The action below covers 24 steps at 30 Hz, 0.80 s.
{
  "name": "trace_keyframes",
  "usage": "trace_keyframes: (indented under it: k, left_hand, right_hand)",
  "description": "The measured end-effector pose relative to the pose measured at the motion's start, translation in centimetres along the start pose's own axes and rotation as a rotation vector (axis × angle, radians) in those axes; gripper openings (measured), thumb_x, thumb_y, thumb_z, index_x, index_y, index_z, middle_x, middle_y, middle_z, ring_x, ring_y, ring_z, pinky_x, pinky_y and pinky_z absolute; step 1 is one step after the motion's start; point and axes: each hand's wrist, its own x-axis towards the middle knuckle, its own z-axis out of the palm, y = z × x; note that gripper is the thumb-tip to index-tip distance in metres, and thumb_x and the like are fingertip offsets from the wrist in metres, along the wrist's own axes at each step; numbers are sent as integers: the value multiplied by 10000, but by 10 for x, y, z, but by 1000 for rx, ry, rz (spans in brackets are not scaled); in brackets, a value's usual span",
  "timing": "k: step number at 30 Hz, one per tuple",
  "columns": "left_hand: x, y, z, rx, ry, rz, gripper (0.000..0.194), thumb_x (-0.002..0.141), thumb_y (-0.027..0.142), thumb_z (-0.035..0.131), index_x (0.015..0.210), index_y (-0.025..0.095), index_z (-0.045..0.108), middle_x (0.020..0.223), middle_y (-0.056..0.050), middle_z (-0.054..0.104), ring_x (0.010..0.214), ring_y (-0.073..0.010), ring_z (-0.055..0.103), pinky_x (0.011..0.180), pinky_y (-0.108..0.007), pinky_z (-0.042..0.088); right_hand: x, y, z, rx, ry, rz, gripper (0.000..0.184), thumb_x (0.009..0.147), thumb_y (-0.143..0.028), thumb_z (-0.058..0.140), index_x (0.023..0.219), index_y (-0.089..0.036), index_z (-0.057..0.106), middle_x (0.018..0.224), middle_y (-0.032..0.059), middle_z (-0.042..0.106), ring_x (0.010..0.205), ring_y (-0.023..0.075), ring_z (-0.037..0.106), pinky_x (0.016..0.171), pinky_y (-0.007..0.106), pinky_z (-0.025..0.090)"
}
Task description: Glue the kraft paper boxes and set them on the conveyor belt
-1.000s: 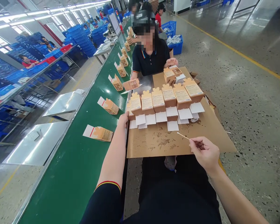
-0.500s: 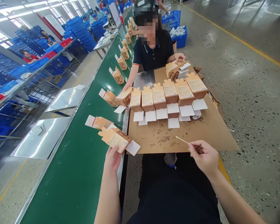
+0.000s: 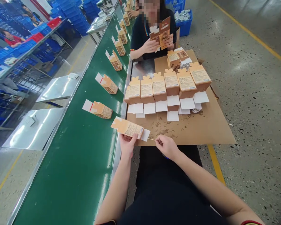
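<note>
My left hand (image 3: pixel 128 144) is closed on a tan cardboard box (image 3: pixel 130 128), which lies on its side in the air over the belt's edge. Its white end flap (image 3: pixel 145 135) sticks out to the right, and the scalloped flaps are at its left end. Between the fingertips of my right hand (image 3: pixel 166 146) is a thin cotton swab (image 3: pixel 151 139). The swab's far tip meets or overlaps the white flap; whether it touches cannot be made out. Beyond the hands, a row of similar boxes (image 3: pixel 159 86) lies on a cardboard sheet (image 3: pixel 201 128), white flaps toward me.
A green conveyor belt (image 3: pixel 67 165) runs along the left with several open boxes (image 3: pixel 100 110) on it. Opposite me a co-worker (image 3: pixel 140 39) holds a flattened carton (image 3: pixel 164 33). A stack of flat cartons (image 3: pixel 176 57) lies nearby. Blue crates (image 3: pixel 184 23) stand on the floor.
My left hand has brought the box right and off the belt. My right hand has moved left with the swab to its flap. The co-worker has let go of a box and raised a flat carton.
</note>
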Motion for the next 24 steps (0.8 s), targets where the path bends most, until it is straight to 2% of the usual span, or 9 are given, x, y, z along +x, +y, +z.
trace_keyframes:
  k: [2, 4, 7, 11, 15, 20, 22, 24]
  left_hand:
    - [-4, 2, 2, 11, 4, 4, 858, 645, 468, 1083, 1341, 256, 627, 1377, -182, 766, 1358, -366, 741, 1201, -559, 581]
    - [-8, 2, 5, 12, 8, 18, 848, 664, 449, 1075, 1346, 263, 607, 1382, -176, 757, 1339, -356, 750, 1193, -553, 587]
    - [-16, -3, 11, 48, 3, 72, 853, 672, 422, 1065, 1349, 276, 566, 1385, -156, 729, 1339, -345, 747, 1176, -539, 596]
    - [-28, -15, 18, 200, 36, 173, 862, 622, 386, 1063, 1285, 271, 524, 1314, -122, 697, 1283, -346, 747, 1112, -510, 623]
    - [-35, -26, 19, 350, 75, 236, 812, 654, 338, 1036, 1282, 279, 524, 1285, -105, 668, 1269, -357, 724, 1088, -477, 607]
    - [-35, -26, 23, 455, 95, 202, 817, 635, 374, 1039, 1238, 290, 494, 1213, -80, 657, 1250, -375, 717, 1108, -539, 598]
    - [-31, -20, 20, 404, 62, 175, 821, 639, 381, 1041, 1232, 298, 480, 1251, -96, 657, 1277, -378, 709, 1131, -553, 593]
    - [-23, -8, 9, 314, 39, 148, 840, 657, 402, 1036, 1259, 311, 457, 1323, -105, 646, 1327, -369, 696, 1163, -564, 584]
  right_hand:
    - [1, 4, -1, -28, -36, 6, 226, 1036, -254, 579, 811, -262, 585, 719, 2, 671, 616, 171, 617, 588, 285, 497]
    - [2, 7, -4, -41, -14, 28, 231, 1042, -268, 580, 812, -261, 594, 734, 10, 683, 642, 178, 637, 609, 289, 515]
    - [4, 8, -9, -7, 110, 65, 235, 1054, -332, 592, 838, -258, 648, 764, 27, 712, 672, 188, 666, 646, 304, 568]
    - [0, 2, -25, 70, 294, 120, 254, 1045, -414, 645, 857, -254, 704, 731, 25, 716, 616, 174, 652, 641, 307, 605]
    - [-11, -3, -45, 90, 370, 168, 293, 1016, -483, 705, 840, -251, 734, 688, 26, 709, 581, 173, 646, 602, 307, 611]
    - [-18, -6, -55, 83, 387, 186, 359, 995, -554, 744, 808, -248, 734, 666, 27, 705, 557, 171, 646, 560, 302, 602]
    - [-18, -7, -56, 83, 387, 166, 369, 994, -554, 752, 795, -245, 733, 661, 27, 704, 548, 168, 649, 554, 297, 597]
    - [-19, -7, -60, 84, 395, 161, 374, 997, -554, 755, 791, -242, 736, 652, 25, 701, 540, 164, 647, 545, 293, 590]
